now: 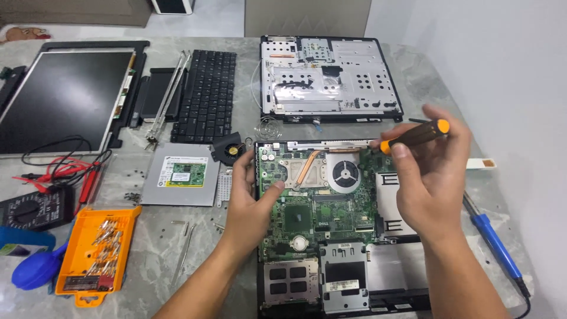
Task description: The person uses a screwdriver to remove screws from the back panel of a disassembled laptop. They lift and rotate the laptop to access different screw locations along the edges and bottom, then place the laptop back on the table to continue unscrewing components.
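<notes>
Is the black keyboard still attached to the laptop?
No, the black keyboard lies apart on the grey marble table, left of the green motherboard.

Item: one person's two bare forearms and hands, seen from above.

Left hand (251, 204): no glove, ring, watch or strap; short trimmed nails; forearm uncovered to the lower edge of the view, no sleeve showing. Right hand (431, 177): likewise ungloved, fingers and wrist free of jewellery or bands; short nails; forearm uncovered to the lower edge, no cuff or fabric visible.
</notes>
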